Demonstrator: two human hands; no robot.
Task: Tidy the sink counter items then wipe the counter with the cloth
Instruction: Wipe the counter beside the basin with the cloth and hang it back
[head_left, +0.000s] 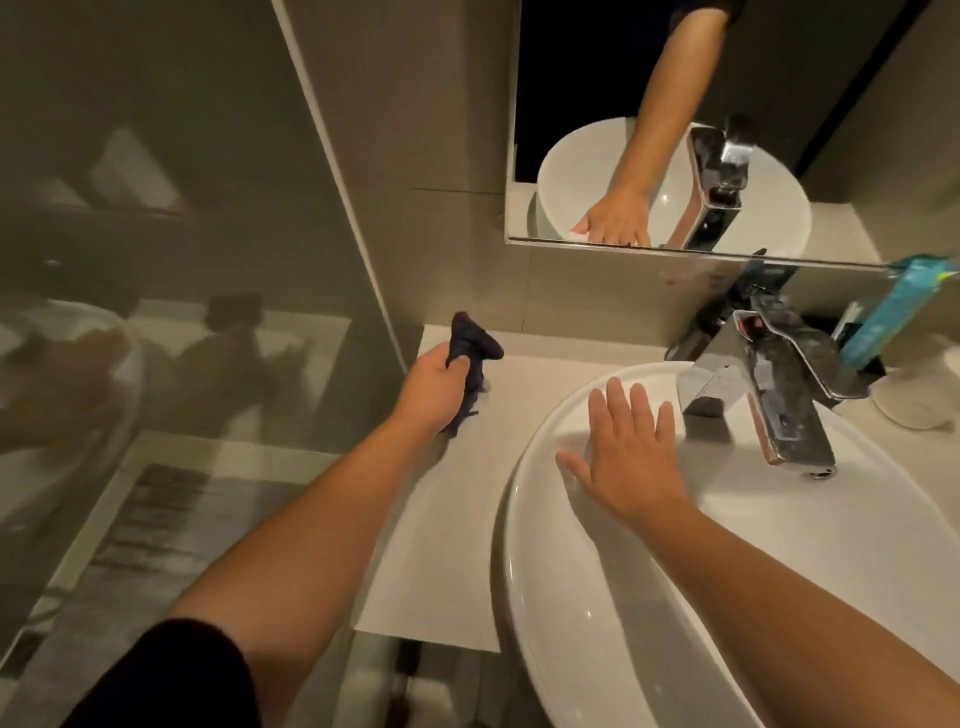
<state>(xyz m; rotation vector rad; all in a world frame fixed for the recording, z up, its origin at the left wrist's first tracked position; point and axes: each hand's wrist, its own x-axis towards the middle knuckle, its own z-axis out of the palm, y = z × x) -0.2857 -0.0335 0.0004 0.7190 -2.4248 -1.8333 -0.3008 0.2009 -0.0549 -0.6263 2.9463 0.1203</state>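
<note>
The table is a pale, smooth slab, and its bare stretch runs from the far wall toward the near edge on the left of a white oval sink. The sink stands on the slab and fills the right half of the view. At the far left corner of that bare stretch the left hand has its grip closed tight around a dark blue cloth; the cloth is bunched, one end poking up past the fingers, the other hanging down to the table beside the wrist. The right hand lies flat over the far left rim of the sink, fingers spread and straight, its grip apart and holding nothing.

A chrome tap rises behind the sink and leans out over the bowl. To its right, at the far right of the table, stand a teal tube in a dark holder and, nearer, a small white dish (blurred, its contents not clear).

A mirror hangs on the far wall above a tiled strip and reflects the sink, the tap and the right forearm. On the left a glass panel meets the table's edge, with dim reflections in it. Below it lies grey streaked floor.
</note>
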